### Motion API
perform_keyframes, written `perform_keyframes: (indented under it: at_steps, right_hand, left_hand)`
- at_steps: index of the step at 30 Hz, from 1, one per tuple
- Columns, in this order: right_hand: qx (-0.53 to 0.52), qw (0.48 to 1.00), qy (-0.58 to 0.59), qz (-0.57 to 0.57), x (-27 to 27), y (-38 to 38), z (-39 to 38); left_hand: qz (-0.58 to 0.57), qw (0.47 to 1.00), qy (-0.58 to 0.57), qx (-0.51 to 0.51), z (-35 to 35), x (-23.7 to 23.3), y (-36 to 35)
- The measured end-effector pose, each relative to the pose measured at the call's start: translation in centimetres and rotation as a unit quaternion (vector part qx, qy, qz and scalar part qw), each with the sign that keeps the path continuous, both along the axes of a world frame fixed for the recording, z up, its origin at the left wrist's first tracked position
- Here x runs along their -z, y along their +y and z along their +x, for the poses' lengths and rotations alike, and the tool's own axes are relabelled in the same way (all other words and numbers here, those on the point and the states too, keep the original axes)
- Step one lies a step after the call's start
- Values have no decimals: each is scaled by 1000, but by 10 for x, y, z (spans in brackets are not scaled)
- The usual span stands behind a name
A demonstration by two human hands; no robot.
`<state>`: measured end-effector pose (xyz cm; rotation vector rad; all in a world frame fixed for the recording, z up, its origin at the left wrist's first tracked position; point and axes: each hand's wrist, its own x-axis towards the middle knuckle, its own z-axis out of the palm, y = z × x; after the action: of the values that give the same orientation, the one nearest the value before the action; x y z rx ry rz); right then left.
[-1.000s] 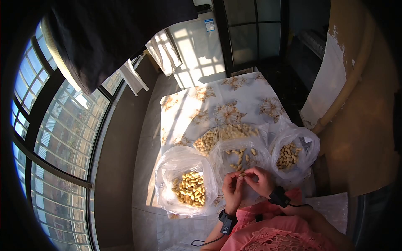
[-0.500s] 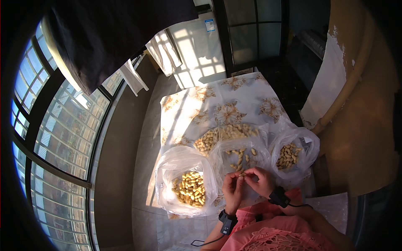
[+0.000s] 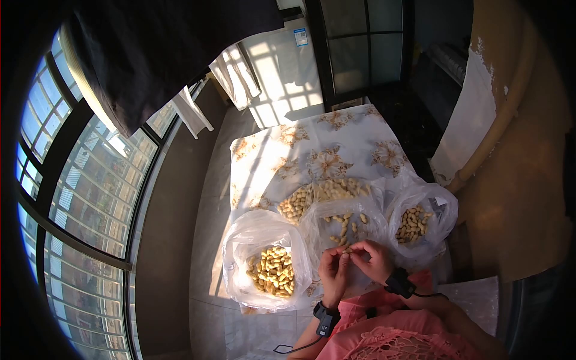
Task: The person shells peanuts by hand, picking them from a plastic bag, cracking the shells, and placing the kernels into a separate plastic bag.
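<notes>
At the near side of the table, my left hand [image 3: 333, 271] and my right hand [image 3: 372, 261] meet fingertip to fingertip. Both are closed in a pinch on one peanut [image 3: 347, 250], mostly covered by the fingers. Just beyond them, several unshelled peanuts [image 3: 344, 228] lie loose in the middle clear plastic bag [image 3: 375, 223]. To the left stands an open plastic bag [image 3: 236, 243] with a sunlit pile of peanuts [image 3: 273, 271] inside. On the right, another open bag [image 3: 447, 219] holds more peanuts [image 3: 414, 224].
A larger heap of peanuts [image 3: 297, 204] lies behind the middle bag on the flowered tablecloth [image 3: 264, 162]. Windows [image 3: 96, 186] line the left side, and dark cloth [image 3: 180, 54] hangs at upper left. A brown board [image 3: 516, 180] stands at right.
</notes>
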<state>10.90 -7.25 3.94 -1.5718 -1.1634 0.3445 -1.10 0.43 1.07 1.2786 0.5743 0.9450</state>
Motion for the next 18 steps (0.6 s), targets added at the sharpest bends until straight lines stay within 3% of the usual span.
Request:
perform_keyframes:
  at_steps: [18]
  right_hand:
    - [3,1000,-4,4,0,1,-1]
  left_hand:
    - [2,1000,-1,0,0,0,0]
